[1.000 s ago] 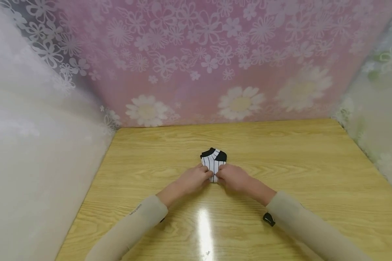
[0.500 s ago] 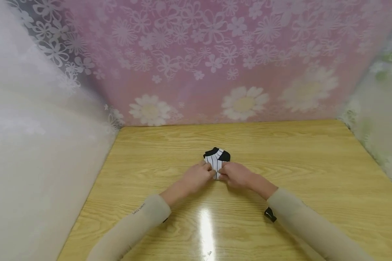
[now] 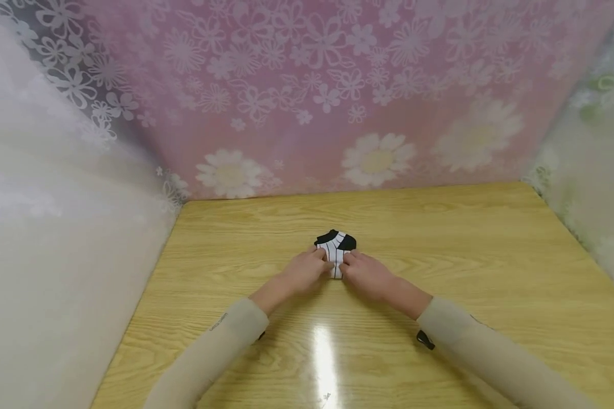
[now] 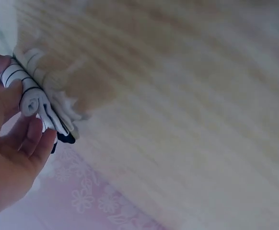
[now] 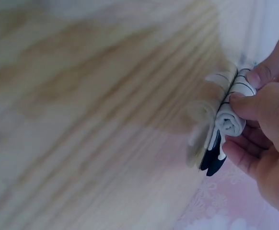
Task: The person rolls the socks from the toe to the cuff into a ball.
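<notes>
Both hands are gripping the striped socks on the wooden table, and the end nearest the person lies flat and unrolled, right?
No, the near end isn't flat: the right wrist view shows it rolled into a spiral. The left hand and right hand do grip the striped socks on the wooden table.

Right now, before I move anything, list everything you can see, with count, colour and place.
Striped socks: apparently two, stacked; white with black stripes, cuffs and heel; on the table, near end rolled up
Table: one, yellowish wood grain, under the socks
Back wall: one, pink with white flowers, behind the table
Side walls: two, pale with floral patterns, left and right
Black pieces: two, black, partly hidden by the sleeve cuffs
Sleeves: two, beige, on both forearms
Left hand: one, bare, pinching the roll's left end
Right hand: one, bare, pinching its right end
</notes>
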Demonstrator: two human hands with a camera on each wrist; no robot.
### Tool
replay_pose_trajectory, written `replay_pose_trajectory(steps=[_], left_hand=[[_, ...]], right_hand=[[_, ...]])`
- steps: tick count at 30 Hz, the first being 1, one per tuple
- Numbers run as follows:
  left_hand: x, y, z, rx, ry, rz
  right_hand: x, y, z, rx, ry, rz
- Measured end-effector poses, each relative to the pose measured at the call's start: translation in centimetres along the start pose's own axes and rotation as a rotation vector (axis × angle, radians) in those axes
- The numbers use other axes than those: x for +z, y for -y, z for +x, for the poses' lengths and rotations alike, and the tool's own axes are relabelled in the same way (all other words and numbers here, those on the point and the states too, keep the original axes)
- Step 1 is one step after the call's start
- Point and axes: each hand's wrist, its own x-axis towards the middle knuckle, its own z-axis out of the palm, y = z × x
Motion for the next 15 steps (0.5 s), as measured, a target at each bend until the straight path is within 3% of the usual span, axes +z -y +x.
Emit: replay_pose_trajectory(steps=[2,5,9,12,15], left_hand=[[0.0,0.1,-0.3,0.0,-0.039,0.004],[-0.1,-0.2,-0.7,0.03,-0.084,0.1],[0.0,-0.5,-0.7,0.058,-0.085,0.241],[0.5,-0.6,-0.5,0.041,-0.075,0.238],[0.8,-0.3,-0.2,0.025,-0.078,0.171]], right_hand=[[0.0,-0.4,0.3,0.024,0.043,0.094],[0.1,-1.1,0.8,0.066,0.095,0.268],[-0.1,-2.0,1.5,0.091,0.132,0.472],[-0.3,-2.0,1.6,0.1,0.129,0.446],[-0.3,-1.5,1.3,0.033,0.07,0.207]])
